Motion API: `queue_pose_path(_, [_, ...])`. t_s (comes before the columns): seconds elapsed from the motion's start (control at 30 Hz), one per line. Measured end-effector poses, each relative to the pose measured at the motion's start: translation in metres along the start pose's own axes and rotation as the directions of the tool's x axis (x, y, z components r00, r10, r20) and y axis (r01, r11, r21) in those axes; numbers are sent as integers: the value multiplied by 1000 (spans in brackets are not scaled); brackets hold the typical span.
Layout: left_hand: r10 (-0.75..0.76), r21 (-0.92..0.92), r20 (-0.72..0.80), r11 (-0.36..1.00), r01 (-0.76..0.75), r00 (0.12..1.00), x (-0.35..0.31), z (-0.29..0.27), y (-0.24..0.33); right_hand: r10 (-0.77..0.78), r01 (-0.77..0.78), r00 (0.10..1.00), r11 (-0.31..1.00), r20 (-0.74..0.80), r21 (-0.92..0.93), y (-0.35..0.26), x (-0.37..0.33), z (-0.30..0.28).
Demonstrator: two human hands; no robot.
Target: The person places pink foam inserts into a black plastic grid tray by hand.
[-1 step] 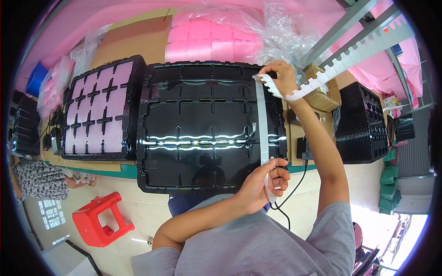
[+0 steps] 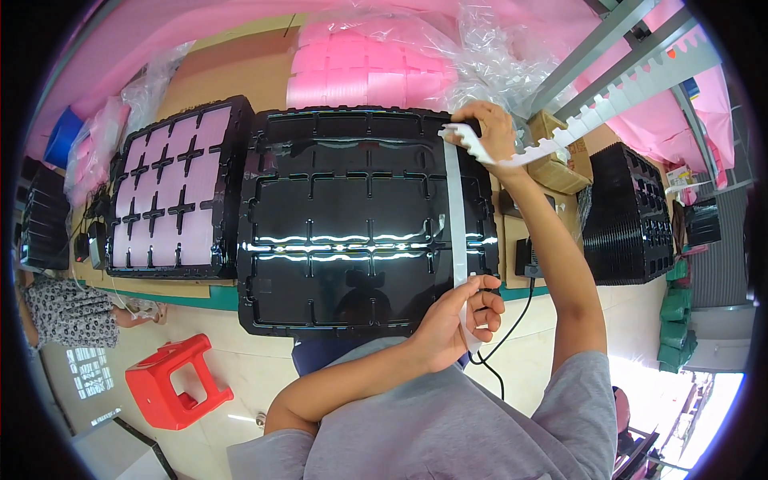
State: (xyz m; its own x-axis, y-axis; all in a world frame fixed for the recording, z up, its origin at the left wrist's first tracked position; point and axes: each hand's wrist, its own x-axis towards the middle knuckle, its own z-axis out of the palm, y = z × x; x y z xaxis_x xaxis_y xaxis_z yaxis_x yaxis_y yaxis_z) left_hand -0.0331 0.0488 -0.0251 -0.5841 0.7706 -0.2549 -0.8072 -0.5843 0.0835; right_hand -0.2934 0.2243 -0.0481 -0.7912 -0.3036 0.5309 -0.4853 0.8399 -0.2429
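Observation:
A black moulded plastic tray (image 2: 344,208) lies in front of me, with a narrow whitish strip (image 2: 456,208) running along its right side from far edge to near edge. My left hand (image 2: 458,324) is at the near edge, its thumb and fingers closed on the strip's lower end, which dangles below. At the far right corner my right hand (image 2: 492,132) has its fingers curled down at the strip's upper end. A white notched band (image 2: 608,104) curves past this hand and rises to the upper right; I cannot tell whether it joins the strip.
Left stands another black tray (image 2: 172,192) with pink film in its cells. Stacked black trays (image 2: 628,216) and a cardboard box (image 2: 560,156) are to the right. Grey metal bars (image 2: 592,56) cross the upper right. A red stool (image 2: 180,384) and a seated person (image 2: 68,312) are lower left.
My right hand has shifted slightly at the far corner, its fingers bending more downward. The notched band beside it hangs in a different curve. My left hand stays put.

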Motion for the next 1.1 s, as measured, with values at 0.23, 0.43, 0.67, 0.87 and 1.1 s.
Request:
queue_pose_path(0.23, [8, 4, 1, 1000, -8, 1000, 1, 3, 1, 329, -334, 910, 942, 252, -25, 13, -9, 12])
queue_pose_path(0.43, [24, -4, 33, 1000, -24, 999, 0, 11, 5, 413, -393, 852, 911, 323, -126, 6, 5, 3])
queue_pose_path(0.67, [14, -1, 29, 1000, -14, 999, 0, 22, 10, 469, -442, 792, 882, 392, -162, 5, 6, 7])
queue_pose_path(0.87, [13, 15, 25, 1000, -14, 1000, -2, 23, 11, 422, -393, 782, 905, 459, -164, 2, 7, -17])
queue_pose_path(1.1, [-3, 37, 41, 999, 2, 999, -3, 21, 8, 537, -515, 753, 841, 381, -167, 8, 4, 4])
